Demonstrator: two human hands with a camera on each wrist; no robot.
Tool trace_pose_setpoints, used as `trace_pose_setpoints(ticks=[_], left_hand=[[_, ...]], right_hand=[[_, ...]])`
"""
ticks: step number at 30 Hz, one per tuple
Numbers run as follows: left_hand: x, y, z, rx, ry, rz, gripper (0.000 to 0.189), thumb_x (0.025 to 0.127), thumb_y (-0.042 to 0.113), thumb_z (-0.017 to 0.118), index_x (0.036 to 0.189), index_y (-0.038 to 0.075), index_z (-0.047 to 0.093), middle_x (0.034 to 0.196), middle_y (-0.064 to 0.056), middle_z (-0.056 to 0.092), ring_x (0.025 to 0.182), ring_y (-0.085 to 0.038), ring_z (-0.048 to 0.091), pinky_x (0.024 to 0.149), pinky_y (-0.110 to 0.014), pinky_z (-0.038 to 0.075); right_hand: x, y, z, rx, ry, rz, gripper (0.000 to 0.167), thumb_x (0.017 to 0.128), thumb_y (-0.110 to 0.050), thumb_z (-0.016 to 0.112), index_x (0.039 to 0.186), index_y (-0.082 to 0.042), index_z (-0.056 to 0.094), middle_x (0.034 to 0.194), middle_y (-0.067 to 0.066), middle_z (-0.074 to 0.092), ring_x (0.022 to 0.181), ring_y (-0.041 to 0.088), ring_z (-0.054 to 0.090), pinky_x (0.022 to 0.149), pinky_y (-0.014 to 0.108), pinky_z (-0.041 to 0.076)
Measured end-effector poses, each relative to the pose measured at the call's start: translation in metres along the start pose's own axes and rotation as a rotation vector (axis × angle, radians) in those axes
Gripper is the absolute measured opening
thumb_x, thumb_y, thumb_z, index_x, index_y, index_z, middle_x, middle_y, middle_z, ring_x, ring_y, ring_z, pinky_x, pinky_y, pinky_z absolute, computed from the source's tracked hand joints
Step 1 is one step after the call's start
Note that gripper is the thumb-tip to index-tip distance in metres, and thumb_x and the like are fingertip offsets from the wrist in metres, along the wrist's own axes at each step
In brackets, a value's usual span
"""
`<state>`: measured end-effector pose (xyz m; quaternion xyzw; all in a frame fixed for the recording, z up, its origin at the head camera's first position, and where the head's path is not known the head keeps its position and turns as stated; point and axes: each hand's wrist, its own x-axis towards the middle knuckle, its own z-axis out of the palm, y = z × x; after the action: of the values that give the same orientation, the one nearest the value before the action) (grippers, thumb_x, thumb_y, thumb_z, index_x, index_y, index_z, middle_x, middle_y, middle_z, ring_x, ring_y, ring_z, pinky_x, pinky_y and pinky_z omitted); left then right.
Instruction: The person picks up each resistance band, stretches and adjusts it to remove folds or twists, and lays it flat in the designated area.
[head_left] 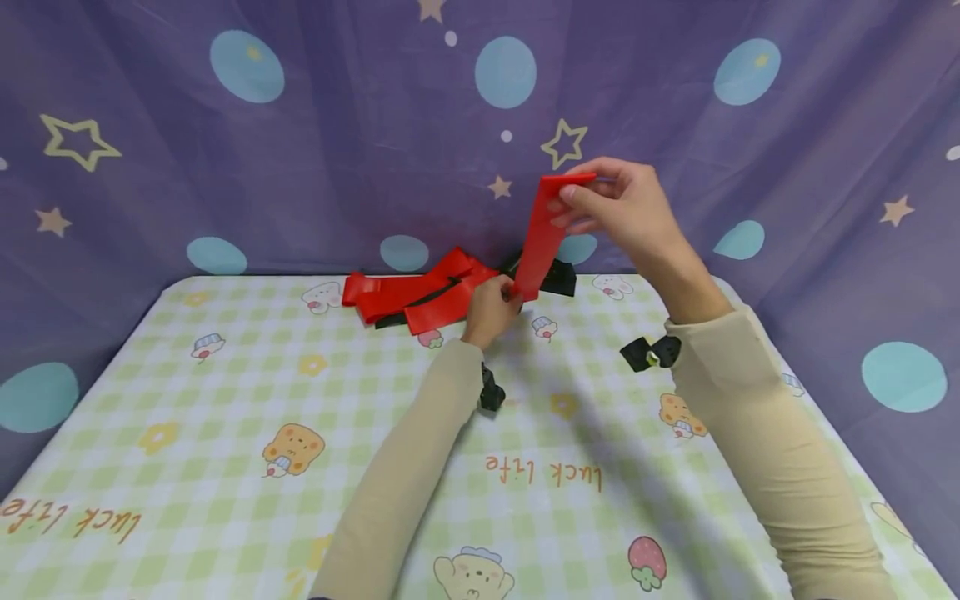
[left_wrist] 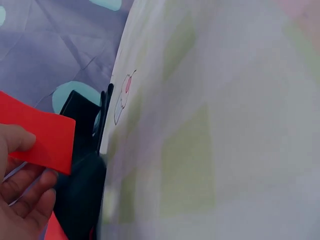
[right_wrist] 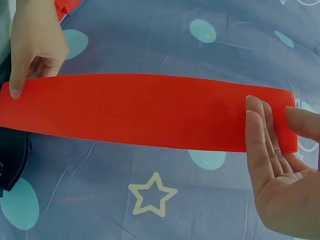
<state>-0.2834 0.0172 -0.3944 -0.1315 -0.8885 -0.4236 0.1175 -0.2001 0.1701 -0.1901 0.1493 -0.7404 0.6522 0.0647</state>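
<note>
A flat, wide red band [head_left: 538, 242] runs slantwise between my two hands, its upper end bent over toward the right. My left hand [head_left: 491, 310] is low at the back of the table and pinches the band's bottom end, thumb on its face in the left wrist view. Higher up, against the curtain, my right hand [head_left: 626, 200] holds the top end between thumb and fingers. Seen from the right wrist, the band [right_wrist: 150, 112] stretches nearly straight, with the fingers of the right hand [right_wrist: 285, 185] across its face.
More red bands [head_left: 397, 296] lie in a loose pile left of my left hand, with black strips among them. Black pieces [head_left: 558, 277] lie behind the held band. A purple patterned curtain [head_left: 375, 125] rises directly behind the checked tablecloth [head_left: 225, 400].
</note>
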Motion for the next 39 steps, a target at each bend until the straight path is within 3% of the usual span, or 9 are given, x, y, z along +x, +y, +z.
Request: trace_pose_setpoints(ticks=[8, 13, 21, 26, 32, 36, 39], left_hand=[[-0.006, -0.008, -0.013, -0.087, 0.090, -0.035, 0.013, 0.086, 0.011, 0.064, 0.094, 0.002, 0.069, 0.087, -0.013, 0.071, 0.075, -0.026, 0.062, 0.073, -0.035, 0.051], [-0.006, -0.017, -0.028, -0.115, 0.132, -0.057, 0.012, 0.084, 0.011, 0.064, 0.091, 0.002, 0.069, 0.088, -0.014, 0.071, 0.079, -0.027, 0.064, 0.075, -0.037, 0.052], [-0.010, -0.034, -0.048, -0.133, 0.170, -0.165, 0.014, 0.084, 0.009, 0.063, 0.094, 0.004, 0.071, 0.091, -0.014, 0.071, 0.086, -0.027, 0.063, 0.079, -0.036, 0.052], [-0.013, -0.043, -0.060, -0.129, 0.209, -0.219, 0.014, 0.084, 0.013, 0.063, 0.092, 0.005, 0.071, 0.088, -0.014, 0.070, 0.082, -0.027, 0.062, 0.076, -0.036, 0.049], [-0.016, -0.052, -0.075, -0.250, 0.266, -0.290, 0.016, 0.084, 0.010, 0.060, 0.094, 0.001, 0.069, 0.095, -0.017, 0.068, 0.089, -0.028, 0.060, 0.082, -0.037, 0.049], [-0.018, -0.057, -0.081, -0.323, 0.318, -0.360, 0.019, 0.085, 0.010, 0.059, 0.097, -0.001, 0.068, 0.094, -0.016, 0.066, 0.086, -0.024, 0.059, 0.076, -0.027, 0.048], [-0.020, -0.060, -0.086, -0.508, 0.343, -0.436, 0.014, 0.086, 0.009, 0.060, 0.094, -0.001, 0.065, 0.086, -0.010, 0.062, 0.075, -0.018, 0.062, 0.068, -0.021, 0.053]], right_hand=[[-0.006, -0.003, 0.002, -0.010, -0.009, 0.027, 0.012, 0.089, -0.004, 0.063, 0.099, 0.001, 0.064, 0.080, 0.000, 0.072, 0.069, 0.014, 0.071, 0.063, 0.024, 0.057], [-0.017, -0.004, 0.006, 0.013, -0.069, 0.040, 0.016, 0.089, -0.005, 0.063, 0.103, 0.001, 0.065, 0.084, 0.001, 0.073, 0.074, 0.016, 0.071, 0.067, 0.026, 0.057], [-0.035, 0.002, 0.016, -0.080, -0.174, 0.100, 0.025, 0.091, -0.013, 0.061, 0.112, 0.001, 0.059, 0.094, -0.001, 0.070, 0.082, 0.015, 0.071, 0.077, 0.027, 0.057], [-0.043, 0.012, 0.021, -0.055, -0.190, 0.112, 0.025, 0.094, -0.013, 0.058, 0.112, 0.004, 0.059, 0.092, 0.000, 0.070, 0.083, 0.017, 0.071, 0.079, 0.029, 0.057], [-0.050, 0.025, 0.026, 0.009, -0.222, 0.123, 0.026, 0.098, -0.012, 0.050, 0.113, 0.008, 0.058, 0.088, -0.005, 0.071, 0.080, 0.015, 0.071, 0.076, 0.029, 0.058], [-0.056, 0.034, 0.028, 0.016, -0.238, 0.157, 0.029, 0.099, -0.011, 0.048, 0.116, 0.011, 0.056, 0.088, -0.007, 0.071, 0.080, 0.012, 0.071, 0.076, 0.028, 0.058], [-0.061, 0.042, 0.028, 0.022, -0.238, 0.190, 0.030, 0.098, -0.009, 0.049, 0.117, 0.013, 0.055, 0.089, -0.006, 0.070, 0.079, 0.013, 0.071, 0.075, 0.027, 0.057]])
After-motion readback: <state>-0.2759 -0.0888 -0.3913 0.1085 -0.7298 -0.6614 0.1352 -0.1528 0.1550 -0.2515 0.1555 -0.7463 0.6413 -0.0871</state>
